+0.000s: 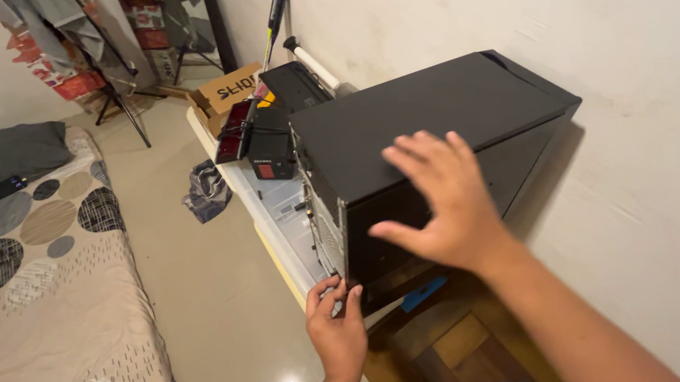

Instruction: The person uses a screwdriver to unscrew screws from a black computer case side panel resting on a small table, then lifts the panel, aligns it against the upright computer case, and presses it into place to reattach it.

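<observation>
— What is the right hand doing?

— It is lying spread, fingers apart, palm flat against the near side panel of the black computer case, which is standing close against the white wall on the right.

— And the left hand?

— It is pinching the near lower corner of the case's metal rear edge, thumb and fingertips closing on it.

— What is the case resting on?

— Partly on a clear plastic storage bin and partly over a wooden stool nearer in.

— Anything else nearby?

— A cardboard box is sitting farther back, and a mattress with a dotted sheet is lying on the floor at the left.
</observation>
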Motion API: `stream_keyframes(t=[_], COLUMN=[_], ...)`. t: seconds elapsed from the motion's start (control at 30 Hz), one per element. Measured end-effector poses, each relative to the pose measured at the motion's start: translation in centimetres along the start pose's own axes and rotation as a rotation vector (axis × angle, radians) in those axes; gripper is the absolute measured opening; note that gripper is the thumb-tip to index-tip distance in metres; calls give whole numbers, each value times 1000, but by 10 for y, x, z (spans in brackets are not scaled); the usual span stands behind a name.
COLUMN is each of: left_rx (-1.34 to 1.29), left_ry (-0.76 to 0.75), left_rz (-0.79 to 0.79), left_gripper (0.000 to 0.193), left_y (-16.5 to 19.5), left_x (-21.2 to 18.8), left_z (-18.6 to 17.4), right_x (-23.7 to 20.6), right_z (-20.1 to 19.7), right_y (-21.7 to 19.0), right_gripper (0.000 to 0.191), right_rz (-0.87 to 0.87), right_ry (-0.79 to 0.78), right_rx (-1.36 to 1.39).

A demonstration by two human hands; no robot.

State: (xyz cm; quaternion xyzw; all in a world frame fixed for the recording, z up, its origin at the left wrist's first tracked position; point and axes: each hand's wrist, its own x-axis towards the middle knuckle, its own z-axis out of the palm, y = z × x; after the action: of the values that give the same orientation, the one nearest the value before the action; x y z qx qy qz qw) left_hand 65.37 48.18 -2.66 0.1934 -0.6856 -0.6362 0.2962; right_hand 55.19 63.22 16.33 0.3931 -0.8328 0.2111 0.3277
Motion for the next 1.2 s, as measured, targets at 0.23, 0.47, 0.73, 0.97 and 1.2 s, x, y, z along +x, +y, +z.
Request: stream_keyframes(t=[0.23,0.47,0.73,0.97,1.2], left_rx=[-36,-43,3,203,469], left_ry=[-18,-90,-323,-455,-409], left_rz=[-21,-71,18,51,512], left_gripper=[18,20,62,60,98], left_y=[1,-5,0,22,32], left_x=[1,1,32,52,56], left_z=[-3,-9,-30,-44,-53], right_x=[5,0,-3,-20,-131], right_z=[20,29,26,30,79], right_y=[-46,-53,-51,-49,-56], right_gripper=[71,65,68,72,66], right_rz=[107,98,78,108,1002], right_ry=[43,93,79,126,380], right_rx=[-44,-70,-86,-26,345])
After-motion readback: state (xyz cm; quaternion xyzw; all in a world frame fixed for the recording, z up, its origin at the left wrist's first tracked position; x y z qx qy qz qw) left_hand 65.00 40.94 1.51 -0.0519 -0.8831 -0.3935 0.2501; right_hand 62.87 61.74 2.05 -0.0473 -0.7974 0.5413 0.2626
